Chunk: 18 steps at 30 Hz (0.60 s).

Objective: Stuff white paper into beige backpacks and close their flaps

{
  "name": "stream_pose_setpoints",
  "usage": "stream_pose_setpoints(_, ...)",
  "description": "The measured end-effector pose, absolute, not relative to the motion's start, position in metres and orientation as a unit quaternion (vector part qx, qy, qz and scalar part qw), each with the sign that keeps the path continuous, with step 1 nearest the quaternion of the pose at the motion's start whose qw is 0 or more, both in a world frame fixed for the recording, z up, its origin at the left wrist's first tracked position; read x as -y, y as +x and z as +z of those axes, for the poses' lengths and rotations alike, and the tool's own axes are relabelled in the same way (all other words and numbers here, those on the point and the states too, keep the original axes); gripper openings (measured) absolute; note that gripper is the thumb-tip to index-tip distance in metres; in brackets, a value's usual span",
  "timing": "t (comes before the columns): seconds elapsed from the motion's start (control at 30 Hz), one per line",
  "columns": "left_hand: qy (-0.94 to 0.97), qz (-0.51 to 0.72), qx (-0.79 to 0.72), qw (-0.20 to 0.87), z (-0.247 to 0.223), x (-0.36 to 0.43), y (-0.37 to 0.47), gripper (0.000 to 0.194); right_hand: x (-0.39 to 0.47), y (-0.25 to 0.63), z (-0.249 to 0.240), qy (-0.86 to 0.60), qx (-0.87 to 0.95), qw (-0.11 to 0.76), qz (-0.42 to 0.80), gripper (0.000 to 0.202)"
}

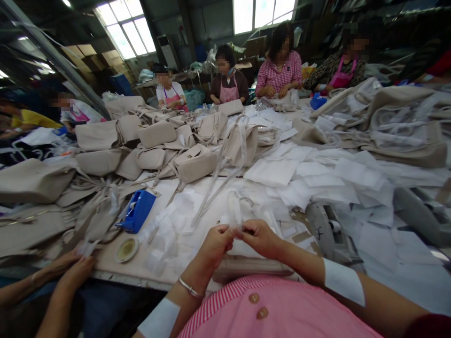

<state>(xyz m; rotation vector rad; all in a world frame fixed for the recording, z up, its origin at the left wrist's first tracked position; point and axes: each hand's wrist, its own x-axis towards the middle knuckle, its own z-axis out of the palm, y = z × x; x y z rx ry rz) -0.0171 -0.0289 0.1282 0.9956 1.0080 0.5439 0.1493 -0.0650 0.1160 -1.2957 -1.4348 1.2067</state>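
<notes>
My left hand (219, 241) and my right hand (259, 238) meet at the table's near edge, fingers closed around a translucent plastic wrap (235, 209). The wrap stands up from between the fingertips and looks wound around a strap, though its detail is blurred. Below my hands, close to my apron, lies a beige bag (250, 266). Thin white sheets lie to the left and right of my hands. The exact fingertip contact is too small to make out.
A blue tape dispenser (138, 211) and a round dish (126, 249) sit left; a grey tape dispenser (333, 232) sits right. Beige bags (195, 162) and white sheets (275, 172) are piled beyond. Another person's hands (75, 267) work at lower left. Several people sit across the table.
</notes>
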Motion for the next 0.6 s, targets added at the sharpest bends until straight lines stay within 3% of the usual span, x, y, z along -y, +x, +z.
stream_pose_setpoints(0.1,0.292,0.273,-0.478,0.782,0.129,0.025,-0.008,0.042,0.066,0.153,0.109,-0.485,0.706,0.392,0.335,0.022)
stream_pose_setpoints(0.17,0.297,0.298,-0.493,0.762,0.128,0.025,-0.003,0.041,0.064,0.160,0.107,-0.467,0.713,0.389,0.350,0.021)
stream_pose_setpoints(0.23,0.375,0.311,-0.512,0.707,0.128,0.028,-0.001,0.035,0.058,0.167,0.106,-0.457,0.653,0.389,0.461,0.028)
stream_pose_setpoints(0.33,0.556,0.313,-0.518,0.570,0.127,0.036,-0.001,0.029,0.047,0.173,0.105,-0.432,0.417,0.372,0.708,0.041)
stream_pose_setpoints(0.43,0.666,0.300,-0.509,0.455,0.126,0.042,-0.003,0.033,0.039,0.171,0.101,-0.407,0.227,0.366,0.805,0.040)
stream_pose_setpoints(0.5,0.650,0.273,-0.530,0.472,0.127,0.043,-0.004,0.035,0.037,0.167,0.099,-0.425,0.229,0.383,0.788,0.039)
stream_pose_setpoints(0.6,0.485,0.250,-0.551,0.632,0.129,0.036,-0.006,0.041,0.039,0.161,0.096,-0.465,0.407,0.400,0.677,0.036)
